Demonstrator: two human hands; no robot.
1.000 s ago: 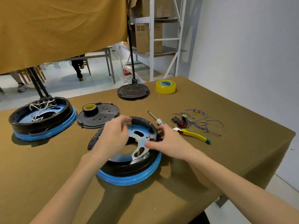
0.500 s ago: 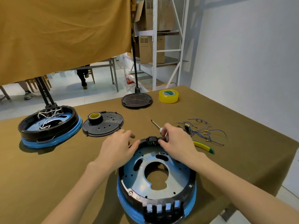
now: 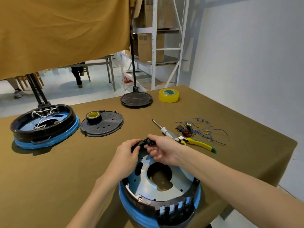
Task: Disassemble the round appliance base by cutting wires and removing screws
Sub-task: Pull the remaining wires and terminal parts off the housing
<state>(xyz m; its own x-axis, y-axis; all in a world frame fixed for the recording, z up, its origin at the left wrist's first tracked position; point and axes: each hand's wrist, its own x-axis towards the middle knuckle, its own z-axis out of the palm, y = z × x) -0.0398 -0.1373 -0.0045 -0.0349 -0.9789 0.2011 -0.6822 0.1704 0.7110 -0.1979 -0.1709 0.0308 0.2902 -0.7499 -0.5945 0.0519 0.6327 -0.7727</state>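
Bench (image 3: 57, 178) surface was covered with olive-brown cloth, and the round appliance base (image 3: 160, 197) stood on it at the near edge, tilted up toward the camera, with a blue outer ring, a black rim and a pale metal plate with a large central opening.

Left hand (image 3: 126, 154) gripped the far rim of this base, fingers curled round the black plastic. Right hand (image 3: 162, 149) pinched a small black component (image 3: 148, 142) at the same far rim, thumb and forefinger closed on it, remaining fingers loosely curled over the plate. The two hands were just beside each other.

Beyond the base and to its right lay a screwdriver (image 3: 162, 128), and just beside that a pair of yellow-and-green-handled cutters (image 3: 196, 143). Further right of the base, near the cutters, lay a loose bundle of blue wires (image 3: 205, 130) with small red-and-black switches (image 3: 185, 130).

Far left of the base stood a second base (image 3: 44, 127), with white wires inside. Between the two bases, further back, lay a black perforated cover (image 3: 105, 125) carrying a small roll of black tape (image 3: 93, 117). Well behind the base lay a black ribbed disc (image 3: 136, 100), with a yellow tape roll (image 3: 169, 95) to its right.
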